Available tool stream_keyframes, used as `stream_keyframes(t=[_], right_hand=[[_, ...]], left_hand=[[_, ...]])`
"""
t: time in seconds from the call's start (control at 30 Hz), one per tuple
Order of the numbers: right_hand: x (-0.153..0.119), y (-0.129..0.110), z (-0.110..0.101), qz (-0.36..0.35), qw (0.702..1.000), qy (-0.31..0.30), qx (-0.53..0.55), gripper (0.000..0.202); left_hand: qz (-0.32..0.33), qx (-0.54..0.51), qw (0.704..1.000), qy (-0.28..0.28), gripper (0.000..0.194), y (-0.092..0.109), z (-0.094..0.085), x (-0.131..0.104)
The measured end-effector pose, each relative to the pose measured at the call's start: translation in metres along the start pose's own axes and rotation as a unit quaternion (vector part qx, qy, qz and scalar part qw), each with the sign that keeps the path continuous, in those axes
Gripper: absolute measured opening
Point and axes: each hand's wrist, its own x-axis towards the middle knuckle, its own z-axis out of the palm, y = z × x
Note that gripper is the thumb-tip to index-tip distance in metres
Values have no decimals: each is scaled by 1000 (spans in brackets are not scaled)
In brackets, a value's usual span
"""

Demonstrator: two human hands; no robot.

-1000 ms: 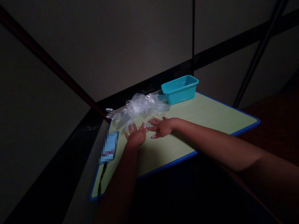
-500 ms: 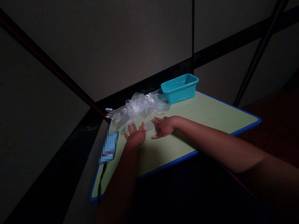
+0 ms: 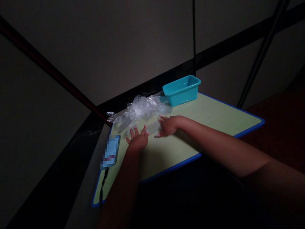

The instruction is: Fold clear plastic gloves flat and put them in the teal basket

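My left hand [image 3: 138, 139] lies with its fingers spread at the near edge of a flat strip of clear plastic [image 3: 152, 128], which looks like a bag. On the strip's right side rests my right hand [image 3: 169, 125], palm down, its thumb held apart from the other fingers. Some of the right fingers are hidden behind the hand. Just beyond both hands is a crumpled heap of clear plastic bags [image 3: 143, 108]. Everything lies on a pale yellow-green tabletop [image 3: 209, 114] with a blue rim.
A turquoise plastic basket [image 3: 183, 95] stands at the back of the table, right of the heap. At the left edge lies a blurred-out light blue phone-like object [image 3: 111, 152] with a black strap [image 3: 103, 184]. A panelled wall [image 3: 143, 47] rises behind the table.
My right hand has shifted slightly forward and to the right over the flat plastic. The left hand stays spread in nearly the same place. The whole view has moved a little.
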Motion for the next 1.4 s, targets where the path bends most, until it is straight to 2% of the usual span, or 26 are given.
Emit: stream_keyframes(t=[0.1, 0.2, 0.33, 0.43, 0.6, 0.83, 0.97, 1.1, 1.27, 1.4], right_hand=[[1, 4, -1, 62, 995, 68, 40, 60], [7, 10, 2, 80, 990, 111, 45, 57], [16, 16, 10, 62, 991, 118, 12, 55], [22, 21, 14, 55, 991, 118, -23, 55], [25, 27, 14, 37, 993, 107, -26, 59], [21, 29, 11, 37, 997, 71, -13, 56], [20, 30, 9, 41, 993, 107, 13, 45], [22, 31, 9, 56, 989, 138, 14, 44], [22, 30, 11, 26, 995, 92, -7, 52], [21, 30, 12, 33, 998, 58, -18, 61]], left_hand=[[3, -5, 1000, 1, 50, 1, -1, -1], [12, -16, 999, 30, 50, 1, -2, -1], [25, -38, 994, 102, 51, 1, -6, 0], [41, -42, 991, 124, 51, 1, -8, 0], [64, -30, 993, 96, 51, 1, -6, 2], [46, -34, 998, 14, 54, -3, -1, 4], [49, -39, 998, 30, 56, -2, -2, 5], [46, -45, 997, 53, 54, -1, -4, 4], [38, -31, 998, 30, 51, -2, -2, 4], [27, -21, 999, -1, 51, -3, -2, 4]])
